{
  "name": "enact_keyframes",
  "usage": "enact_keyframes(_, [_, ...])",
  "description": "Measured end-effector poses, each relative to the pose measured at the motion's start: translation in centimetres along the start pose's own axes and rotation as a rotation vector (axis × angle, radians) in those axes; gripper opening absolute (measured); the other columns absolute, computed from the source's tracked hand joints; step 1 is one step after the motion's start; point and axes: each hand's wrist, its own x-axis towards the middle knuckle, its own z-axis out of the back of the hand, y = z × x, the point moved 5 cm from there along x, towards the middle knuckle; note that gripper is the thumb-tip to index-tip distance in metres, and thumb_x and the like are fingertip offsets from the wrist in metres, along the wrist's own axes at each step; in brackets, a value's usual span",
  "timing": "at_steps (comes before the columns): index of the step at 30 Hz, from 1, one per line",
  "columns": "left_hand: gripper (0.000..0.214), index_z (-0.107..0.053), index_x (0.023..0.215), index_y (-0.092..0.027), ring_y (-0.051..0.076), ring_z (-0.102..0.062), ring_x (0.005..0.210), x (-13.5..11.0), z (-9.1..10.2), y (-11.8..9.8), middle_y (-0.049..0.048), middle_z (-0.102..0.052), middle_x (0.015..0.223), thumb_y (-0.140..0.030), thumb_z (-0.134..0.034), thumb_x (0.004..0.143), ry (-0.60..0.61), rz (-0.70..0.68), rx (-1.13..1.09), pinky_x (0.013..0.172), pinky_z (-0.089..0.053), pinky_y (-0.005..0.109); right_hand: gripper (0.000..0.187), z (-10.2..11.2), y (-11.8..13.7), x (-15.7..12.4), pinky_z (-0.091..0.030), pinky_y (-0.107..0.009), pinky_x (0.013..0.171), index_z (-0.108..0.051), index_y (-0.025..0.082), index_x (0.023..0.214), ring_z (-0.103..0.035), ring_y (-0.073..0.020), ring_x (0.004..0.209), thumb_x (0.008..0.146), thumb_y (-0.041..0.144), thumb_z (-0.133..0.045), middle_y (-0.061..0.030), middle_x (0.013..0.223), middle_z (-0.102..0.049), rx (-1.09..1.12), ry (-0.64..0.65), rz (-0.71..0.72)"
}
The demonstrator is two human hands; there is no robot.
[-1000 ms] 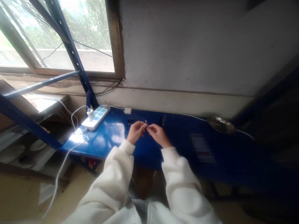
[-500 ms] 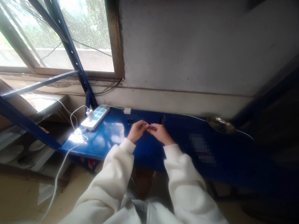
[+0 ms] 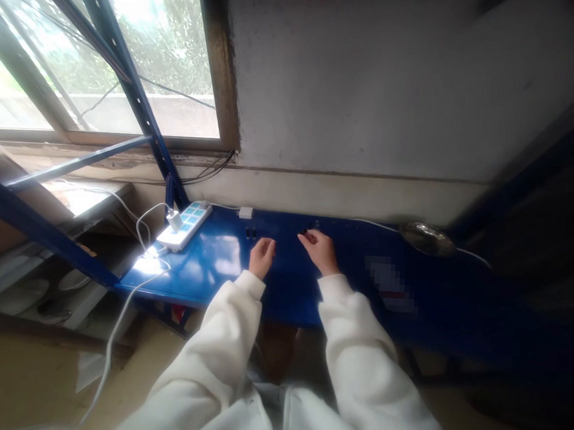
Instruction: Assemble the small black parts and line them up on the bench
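Note:
My left hand (image 3: 262, 257) is held over the blue table, fingers curled together in a pinch. Whatever lies between those fingertips is too small to name. Just beyond it, two small dark pieces (image 3: 251, 233) lie side by side on the tabletop. To the right, my right hand (image 3: 320, 249) is at the far part of the table, thumb and fingers drawn together around a tiny dark spot that I cannot identify. Past its fingertips are small, faint parts (image 3: 316, 224) on the table. A gap separates the two hands.
A white power strip (image 3: 185, 227) with a plugged-in charger (image 3: 174, 218) stands at the table's left end. Near the wall are a white adapter (image 3: 245, 212) and a shiny metal dish (image 3: 425, 239). A white cable (image 3: 124, 309) hangs over the left edge. A blurred patch (image 3: 390, 285) is at right.
My hands were together at the fingertips and have parted. The left has drawn back slightly toward me; the right has moved right and away toward the small parts at the back.

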Motion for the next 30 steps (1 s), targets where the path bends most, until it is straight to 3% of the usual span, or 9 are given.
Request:
enact_keyframes(4, [0.035,-0.057,0.074,-0.015,0.006,-0.044,0.043,-0.4,-0.2,2.0,-0.0039,-0.049,0.052,-0.049,-0.051,0.076,0.0,0.031,0.052,0.042,-0.035,0.017,0.024,0.6,-3.6,0.3,-0.045,-0.029,0.063,-0.063,0.014,0.072,-0.059,-0.0178,0.063,0.071,0.037,-0.057,-0.0083,0.07,-0.066,-0.149,0.004,-0.091])
enact_keyframes(10, [0.035,-0.058,0.071,-0.016,0.007,-0.044,0.042,-0.5,-0.4,2.4,-0.0035,-0.049,0.05,-0.049,-0.051,0.076,0.045,0.011,0.102,0.041,-0.033,0.017,0.02,-0.2,-7.5,0.4,-0.044,-0.026,0.062,-0.065,0.015,0.073,-0.06,-0.0176,0.067,0.072,0.033,-0.057,-0.0079,0.074,-0.067,-0.317,0.062,-0.207])
enact_keyframes(20, [0.036,-0.057,0.07,-0.015,0.006,-0.042,0.039,-0.5,-0.1,2.8,-0.0044,-0.048,0.047,-0.049,-0.05,0.076,0.029,0.061,0.1,0.04,-0.033,0.017,0.013,-1.6,-8.2,1.3,-0.042,-0.025,0.06,-0.066,0.017,0.075,-0.062,-0.0175,0.072,0.075,0.027,-0.056,-0.0075,0.08,-0.069,-0.474,0.121,-0.238])
enact_keyframes(25, [0.036,-0.058,0.069,-0.015,0.006,-0.042,0.038,-0.6,-0.1,2.7,-0.0045,-0.048,0.047,-0.05,-0.052,0.074,0.028,0.068,0.065,0.039,-0.032,0.017,0.015,-1.7,-8.9,1.6,-0.043,-0.026,0.064,-0.066,0.016,0.079,-0.062,-0.0183,0.076,0.075,0.028,-0.058,-0.0088,0.084,-0.068,-0.488,0.161,-0.241])
enact_keyframes(30, [0.035,-0.058,0.069,-0.015,0.006,-0.042,0.038,-0.6,-0.1,2.6,-0.0045,-0.048,0.046,-0.05,-0.054,0.073,0.023,0.084,0.048,0.038,-0.032,0.017,0.017,-1.0,-9.8,1.9,-0.044,-0.027,0.071,-0.067,0.014,0.087,-0.063,-0.0198,0.084,0.074,0.016,-0.056,-0.0116,0.09,-0.068,-0.509,0.196,-0.266])
